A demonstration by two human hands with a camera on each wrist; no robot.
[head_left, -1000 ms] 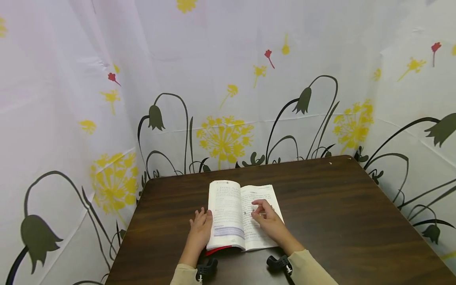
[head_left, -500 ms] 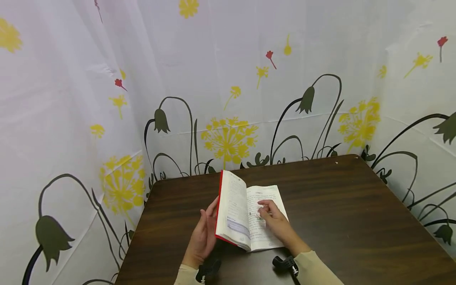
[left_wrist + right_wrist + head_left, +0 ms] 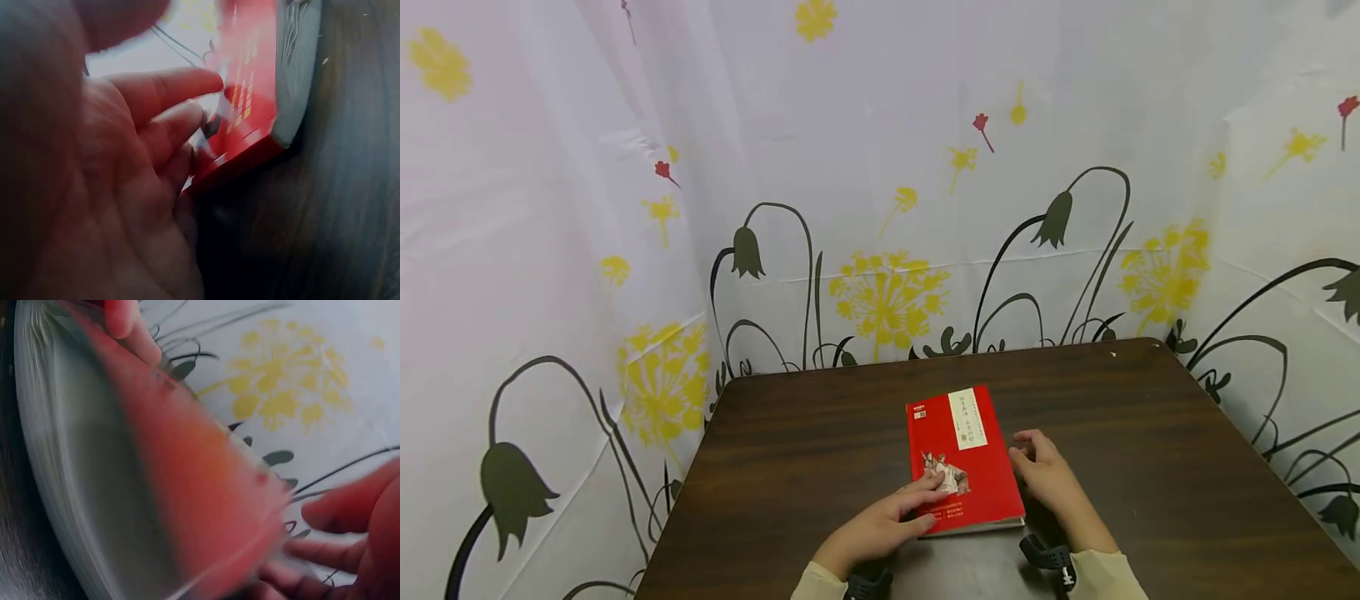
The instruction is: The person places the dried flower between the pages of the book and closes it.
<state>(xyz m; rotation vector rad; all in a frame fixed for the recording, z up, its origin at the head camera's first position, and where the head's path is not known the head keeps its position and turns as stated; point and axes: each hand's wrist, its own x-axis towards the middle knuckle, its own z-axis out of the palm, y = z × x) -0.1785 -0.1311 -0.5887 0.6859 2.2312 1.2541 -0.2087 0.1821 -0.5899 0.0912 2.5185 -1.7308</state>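
Observation:
A red paperback book (image 3: 988,479) lies on the table with its front cover uppermost. The cover bears a pale title panel and a small drawing of figures. My left hand (image 3: 891,521) reaches over the lower left of the cover, its fingers extended and touching it. Beside the right edge is my right hand (image 3: 1051,482), fingers loosely bent, pinching nothing. In the right wrist view the cover (image 3: 206,487) is blurred and stands slightly away from the pages (image 3: 94,462). The left wrist view shows the palm (image 3: 125,181) next to the spine and bottom edge.
The dark wood-grain table (image 3: 820,450) extends on both sides of the book. Behind it hangs a white curtain (image 3: 865,150) printed with flowers. Black wrist straps (image 3: 1045,554) sit at the sleeve cuffs.
The book lay open on the table; its left half was raised by my left hand and swung over to the right, closing it. The right hand moved off the page to the book's right side.

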